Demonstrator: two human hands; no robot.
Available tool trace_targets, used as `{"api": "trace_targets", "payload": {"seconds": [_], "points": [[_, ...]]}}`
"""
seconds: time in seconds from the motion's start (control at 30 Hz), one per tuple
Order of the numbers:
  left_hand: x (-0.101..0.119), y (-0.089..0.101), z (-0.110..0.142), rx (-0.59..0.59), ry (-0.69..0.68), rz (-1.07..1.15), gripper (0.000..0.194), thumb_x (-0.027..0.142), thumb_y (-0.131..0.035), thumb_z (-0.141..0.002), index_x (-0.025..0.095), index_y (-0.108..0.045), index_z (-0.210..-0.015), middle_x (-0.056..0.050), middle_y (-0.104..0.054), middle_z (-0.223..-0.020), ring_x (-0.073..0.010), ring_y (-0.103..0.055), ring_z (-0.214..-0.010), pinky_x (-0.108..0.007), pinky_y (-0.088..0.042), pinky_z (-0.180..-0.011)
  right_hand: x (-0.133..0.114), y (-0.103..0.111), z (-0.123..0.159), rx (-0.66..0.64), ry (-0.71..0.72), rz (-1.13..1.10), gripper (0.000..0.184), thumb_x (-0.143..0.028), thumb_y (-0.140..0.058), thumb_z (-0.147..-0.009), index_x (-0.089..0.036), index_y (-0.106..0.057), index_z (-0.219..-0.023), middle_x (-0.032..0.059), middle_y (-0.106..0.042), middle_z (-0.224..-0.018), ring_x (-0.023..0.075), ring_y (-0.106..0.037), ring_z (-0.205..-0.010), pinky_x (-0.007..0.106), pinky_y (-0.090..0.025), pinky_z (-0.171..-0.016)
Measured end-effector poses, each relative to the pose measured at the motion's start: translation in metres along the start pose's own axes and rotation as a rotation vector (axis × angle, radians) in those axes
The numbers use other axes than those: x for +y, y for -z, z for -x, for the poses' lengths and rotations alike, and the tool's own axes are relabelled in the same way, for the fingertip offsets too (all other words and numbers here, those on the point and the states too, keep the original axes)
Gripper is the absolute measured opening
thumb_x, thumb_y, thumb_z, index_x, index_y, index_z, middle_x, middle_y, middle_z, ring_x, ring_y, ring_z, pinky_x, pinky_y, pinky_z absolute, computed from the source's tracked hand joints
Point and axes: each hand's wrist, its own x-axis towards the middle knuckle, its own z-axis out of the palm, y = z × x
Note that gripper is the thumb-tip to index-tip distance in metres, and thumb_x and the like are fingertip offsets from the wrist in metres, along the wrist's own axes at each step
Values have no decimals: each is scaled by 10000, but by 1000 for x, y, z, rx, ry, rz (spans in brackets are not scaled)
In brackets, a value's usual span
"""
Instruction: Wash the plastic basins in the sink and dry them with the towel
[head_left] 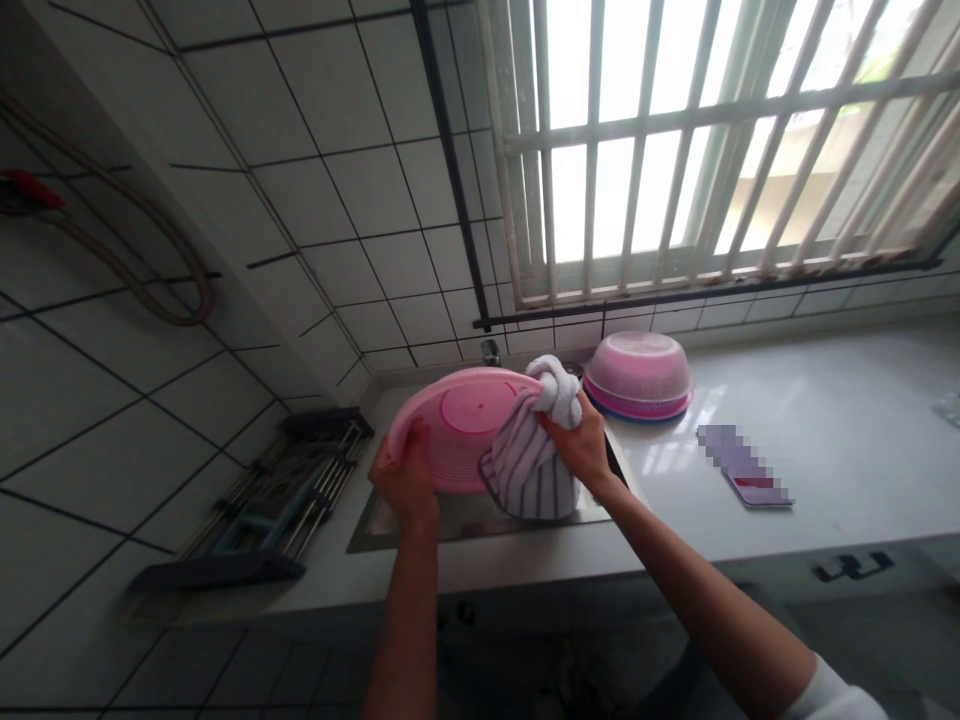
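Note:
A round pink plastic basin (pixel 457 420) is held tilted over the steel sink (pixel 390 530), its underside facing me. My left hand (pixel 405 475) grips its lower left rim, fingers wrapped round the edge. My right hand (pixel 581 440) is closed on a white cloth with dark stripes (pixel 529 465), bunched at the top and pressed against the basin's right side, the rest hanging down over the sink.
A second pink basin (pixel 637 378) lies upside down on the white counter (pixel 825 440) by the barred window. A flat card-like object (pixel 742 465) lies on the counter. A dark dish rack (pixel 277 500) stands left of the sink. A tap (pixel 491 352) sits behind.

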Motion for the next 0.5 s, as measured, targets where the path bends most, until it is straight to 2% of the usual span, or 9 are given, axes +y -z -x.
{"api": "trace_targets", "payload": {"seconds": [0.07, 0.1, 0.2, 0.27, 0.3, 0.37, 0.4, 0.5], "points": [[-6, 2, 4, -66, 19, -112, 454, 471, -761, -835, 95, -773, -1091, -122, -792, -948, -269, -738, -869, -451, -605, -854, 3, 2, -2, -31, 67, 49, 246, -335, -673, -877, -192, -656, -1076, 27, -694, -928, 200, -615, -809, 287, -480, -721], [-3, 3, 6, -115, -30, -166, 450, 460, -758, -838, 109, -773, -1119, -130, -801, -991, -280, -749, -909, -449, -604, -881, 1, 5, -6, -72, 140, 98, 188, -289, -664, -868, -194, -661, -1030, 35, -690, -949, 204, -616, -832, 291, -475, -737], [25, 1, 5, -386, -302, -305, 485, 417, -720, -877, 204, -726, -1312, -118, -774, -1270, -289, -736, -1144, -420, -558, -1038, -20, 17, -24, -263, 409, 294, 134, -158, -626, -846, -204, -667, -964, 53, -677, -990, 212, -609, -889, 297, -449, -765], [47, -5, 3, -585, -427, -388, 457, 406, -704, -881, 255, -742, -1311, -81, -765, -1317, -288, -722, -1200, -391, -541, -1072, -41, 22, -35, -366, 551, 391, 192, -106, -597, -854, -216, -674, -992, 55, -678, -1000, 212, -604, -909, 292, -434, -756], [55, -8, 2, -641, -456, -397, 438, 389, -680, -890, 262, -750, -1303, -69, -769, -1311, -283, -723, -1203, -376, -541, -1075, -50, 24, -38, -393, 595, 415, 216, -95, -593, -859, -222, -674, -1014, 54, -681, -1008, 212, -604, -918, 291, -432, -756], [65, -13, 3, -627, -446, -357, 386, 357, -641, -902, 264, -783, -1249, -51, -796, -1248, -270, -748, -1150, -360, -562, -1050, -62, 26, -39, -395, 630, 416, 231, -102, -606, -861, -232, -670, -1041, 56, -685, -1024, 218, -608, -933, 296, -444, -774], [65, -14, 5, -580, -415, -315, 370, 352, -637, -901, 261, -796, -1223, -48, -806, -1216, -267, -761, -1117, -359, -578, -1028, -63, 27, -38, -367, 625, 400, 227, -115, -619, -855, -236, -667, -1040, 59, -684, -1026, 225, -611, -940, 305, -455, -794], [53, -12, 13, -409, -271, -142, 362, 374, -686, -877, 233, -812, -1185, -70, -814, -1183, -276, -776, -1068, -378, -617, -966, -49, 29, -28, -185, 524, 312, 189, -159, -645, -831, -242, -650, -1002, 71, -675, -1014, 248, -616, -953, 335, -483, -837]]}}
